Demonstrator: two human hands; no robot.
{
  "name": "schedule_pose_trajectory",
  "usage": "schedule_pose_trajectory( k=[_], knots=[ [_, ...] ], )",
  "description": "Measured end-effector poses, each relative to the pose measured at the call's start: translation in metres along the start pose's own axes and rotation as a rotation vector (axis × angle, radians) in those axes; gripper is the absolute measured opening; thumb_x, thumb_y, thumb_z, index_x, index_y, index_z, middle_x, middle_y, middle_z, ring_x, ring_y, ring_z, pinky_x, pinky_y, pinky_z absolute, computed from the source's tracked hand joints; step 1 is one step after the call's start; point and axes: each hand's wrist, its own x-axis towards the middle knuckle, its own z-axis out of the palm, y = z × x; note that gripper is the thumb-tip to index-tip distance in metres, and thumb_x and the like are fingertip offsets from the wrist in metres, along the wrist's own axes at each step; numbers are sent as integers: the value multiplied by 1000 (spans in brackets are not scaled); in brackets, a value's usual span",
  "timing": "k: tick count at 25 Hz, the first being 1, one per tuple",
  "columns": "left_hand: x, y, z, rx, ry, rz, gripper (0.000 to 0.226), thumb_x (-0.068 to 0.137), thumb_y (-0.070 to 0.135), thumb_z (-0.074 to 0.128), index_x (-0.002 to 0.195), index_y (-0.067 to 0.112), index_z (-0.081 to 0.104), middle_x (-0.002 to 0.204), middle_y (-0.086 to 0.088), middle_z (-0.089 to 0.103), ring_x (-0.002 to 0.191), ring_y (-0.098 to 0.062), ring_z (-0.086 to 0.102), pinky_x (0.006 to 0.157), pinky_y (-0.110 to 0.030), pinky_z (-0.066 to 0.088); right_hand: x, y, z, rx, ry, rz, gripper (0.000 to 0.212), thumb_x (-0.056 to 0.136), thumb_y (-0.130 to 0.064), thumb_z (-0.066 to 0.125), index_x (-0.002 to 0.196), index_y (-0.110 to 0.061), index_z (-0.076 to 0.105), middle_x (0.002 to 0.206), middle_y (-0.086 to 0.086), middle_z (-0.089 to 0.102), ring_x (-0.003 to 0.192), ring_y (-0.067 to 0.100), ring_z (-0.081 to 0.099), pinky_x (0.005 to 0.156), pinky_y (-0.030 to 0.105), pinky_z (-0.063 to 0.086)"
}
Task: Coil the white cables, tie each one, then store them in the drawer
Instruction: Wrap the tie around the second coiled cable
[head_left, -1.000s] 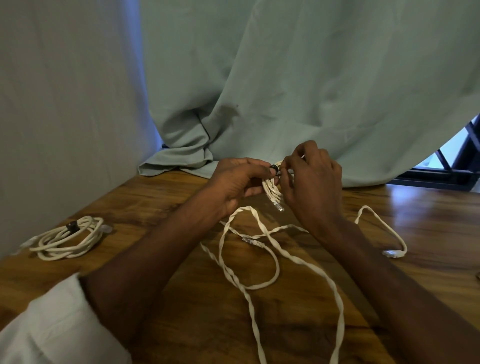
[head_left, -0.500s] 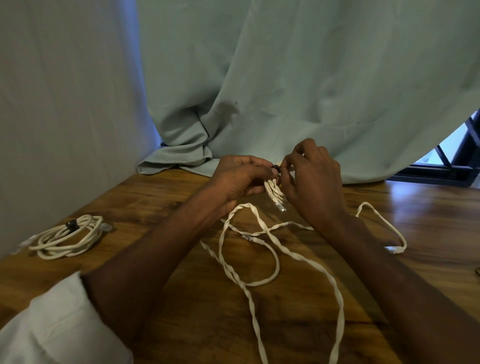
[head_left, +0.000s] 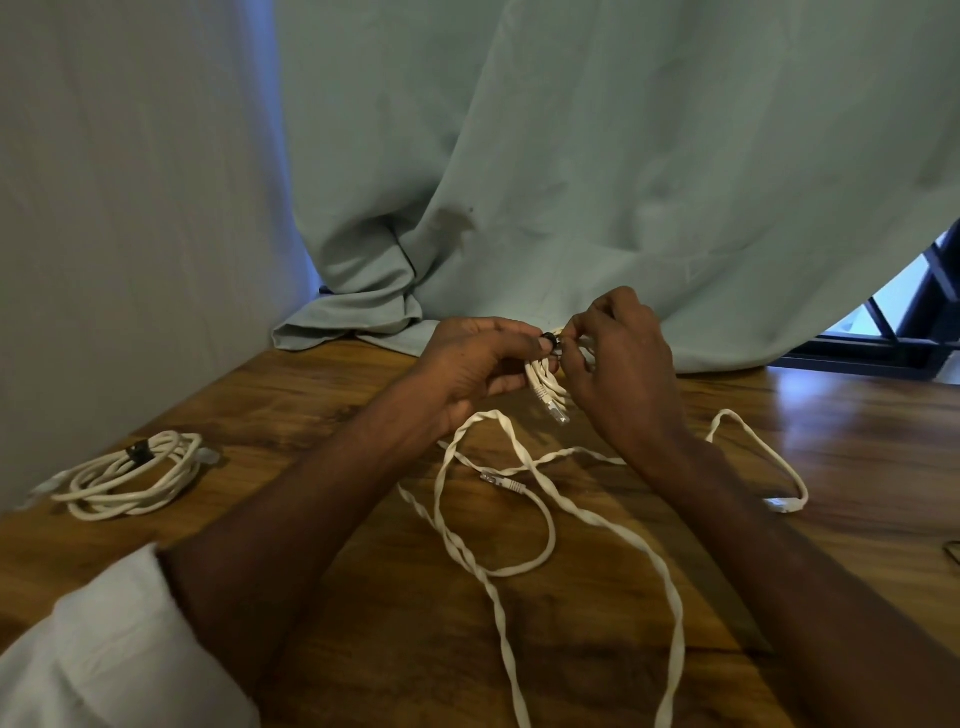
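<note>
A small coil of white cable hangs between both hands above the table, a clear plug dangling below it. My left hand and my right hand both pinch a black tie at the top of that coil. A flat, twisted white cable sprawls loose on the wood under my forearms. At the far left lies a coiled white cable bound with a black tie. No drawer shows.
The wooden table runs to a pale green cloth hung behind and to the left. A dark window frame shows at the right. A small dark object pokes in at the right edge.
Both hands stay pinched at the tie with only small finger shifts. The cables on the table have not moved.
</note>
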Motion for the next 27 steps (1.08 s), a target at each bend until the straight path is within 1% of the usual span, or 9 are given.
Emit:
schedule_pose_trajectory(
  k=[3, 6, 10, 12, 14, 17, 20, 24, 27],
  knots=[
    [0, 0, -1, -1, -10, 7, 23, 85, -8, 77, 108, -9, 73, 98, -22, 79, 87, -29, 80, 76, -35, 65, 0, -2, -1, -22, 10, -8, 17, 98, -22, 67, 107, -9, 76, 114, 9, 58, 100, 21, 55, 74, 28, 38],
    [1, 0, -1, 7, -12, 6, 22, 85, -7, 77, 106, -7, 74, 98, -21, 79, 88, -29, 80, 79, -36, 65, 0, -3, -1, -27, 8, -4, 18, 98, -24, 68, 107, -11, 76, 114, 8, 59, 101, 21, 54, 73, 29, 38],
    [2, -2, -2, -46, -22, -30, 20, 86, -10, 75, 106, -9, 73, 101, -25, 78, 85, -30, 79, 75, -36, 65, 0, -4, 0, 57, 17, 5, 14, 96, -20, 71, 105, -12, 78, 112, 6, 60, 100, 14, 49, 75, 27, 35],
    [3, -2, -2, -123, -37, -64, 27, 87, -11, 72, 114, -13, 70, 107, -28, 76, 85, -32, 79, 74, -36, 65, 2, -4, -1, 138, 24, 21, 12, 93, -15, 74, 103, -12, 79, 111, 5, 60, 101, 16, 55, 76, 27, 38],
    [5, -2, -4, -179, -34, -75, 32, 88, -11, 70, 120, -15, 67, 111, -29, 75, 85, -31, 79, 77, -37, 66, 3, -3, -1, 200, 5, 4, 15, 92, -12, 75, 105, -13, 80, 113, 4, 61, 103, 19, 60, 79, 27, 44],
    [8, -2, -7, -191, -41, -85, 35, 89, -8, 71, 124, -13, 66, 114, -28, 75, 89, -29, 79, 79, -36, 66, 4, 0, -2, 255, 16, -10, 20, 90, -8, 75, 107, -17, 81, 113, 1, 62, 103, 15, 61, 81, 26, 50],
    [8, -2, -7, -197, -55, -99, 35, 90, -8, 70, 124, -12, 66, 113, -27, 75, 88, -29, 79, 76, -34, 66, 5, 1, -3, 267, 56, 22, 20, 89, -7, 74, 104, -19, 81, 112, -2, 63, 101, 11, 61, 81, 22, 47],
    [8, -2, -7, -201, -65, -95, 35, 90, -8, 70, 125, -12, 66, 116, -28, 74, 89, -28, 79, 77, -33, 65, 4, -4, -6, 241, 85, 49, 13, 88, -10, 75, 100, -14, 78, 111, 0, 64, 98, 10, 61, 76, 9, 38],
    [9, -2, -7, -191, -71, -90, 35, 90, -7, 71, 125, -12, 66, 117, -28, 74, 90, -28, 79, 80, -35, 65, 3, -3, -4, 261, 95, 50, 11, 87, -8, 76, 97, -12, 79, 111, 1, 63, 101, 13, 62, 80, 14, 43]
  ],
)
